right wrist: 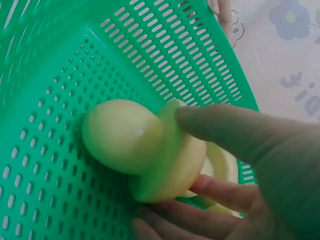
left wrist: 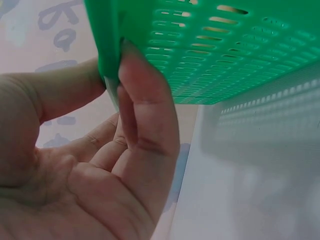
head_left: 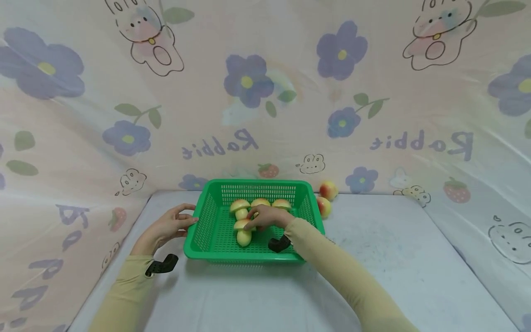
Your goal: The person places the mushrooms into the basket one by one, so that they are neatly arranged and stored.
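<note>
A green plastic basket with slotted walls stands on the white-covered table. My left hand pinches its left rim between thumb and index finger, as the left wrist view shows at the rim. Inside the basket, my right hand grips the cap of a pale yellow mushroom, thumb on one side and fingers on the other. That mushroom lies on its side, stem toward the basket's front. Behind it, along the back, sit several more mushrooms with reddish-yellow caps, partly hidden by my right hand.
Two round red-and-yellow fruits, one farther back and one nearer, lie just outside the basket's right wall. A patterned cloth hangs behind and at the sides of the table.
</note>
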`<state>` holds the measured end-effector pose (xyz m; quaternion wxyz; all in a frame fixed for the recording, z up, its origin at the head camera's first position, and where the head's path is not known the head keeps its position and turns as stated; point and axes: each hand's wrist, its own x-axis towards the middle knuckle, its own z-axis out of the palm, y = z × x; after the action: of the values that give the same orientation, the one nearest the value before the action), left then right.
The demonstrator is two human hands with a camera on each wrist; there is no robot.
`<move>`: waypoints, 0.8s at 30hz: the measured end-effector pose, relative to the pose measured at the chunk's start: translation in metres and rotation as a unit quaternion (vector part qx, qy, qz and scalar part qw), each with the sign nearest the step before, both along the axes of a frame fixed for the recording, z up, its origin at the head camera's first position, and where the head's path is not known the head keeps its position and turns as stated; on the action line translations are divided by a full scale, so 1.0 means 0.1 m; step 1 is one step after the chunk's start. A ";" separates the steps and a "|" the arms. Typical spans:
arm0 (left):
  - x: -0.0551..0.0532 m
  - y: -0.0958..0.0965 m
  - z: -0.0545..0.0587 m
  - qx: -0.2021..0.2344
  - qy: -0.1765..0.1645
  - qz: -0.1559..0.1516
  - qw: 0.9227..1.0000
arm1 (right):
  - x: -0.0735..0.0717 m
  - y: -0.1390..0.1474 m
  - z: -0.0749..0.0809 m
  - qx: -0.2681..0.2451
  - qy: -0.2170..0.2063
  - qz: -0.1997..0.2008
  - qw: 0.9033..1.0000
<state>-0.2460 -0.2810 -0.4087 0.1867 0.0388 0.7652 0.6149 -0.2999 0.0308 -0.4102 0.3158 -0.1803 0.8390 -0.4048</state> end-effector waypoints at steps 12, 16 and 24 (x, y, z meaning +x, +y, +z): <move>0.00 -0.01 0.02 0.000 -0.006 0.001 1.000 | 0.00 0.00 0.01 -0.006 -0.010 -0.006 1.000; -0.01 -0.01 0.02 0.000 -0.006 0.002 1.000 | 0.00 0.01 0.02 -0.010 -0.004 -0.008 1.000; -0.01 0.01 0.01 -0.003 -0.010 0.004 1.000 | -0.02 0.03 0.00 -0.006 -0.008 -0.012 1.000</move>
<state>-0.2473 -0.2799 -0.4072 0.1921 0.0285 0.7653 0.6136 -0.3018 0.0336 -0.4107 0.3167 -0.1685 0.8361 -0.4150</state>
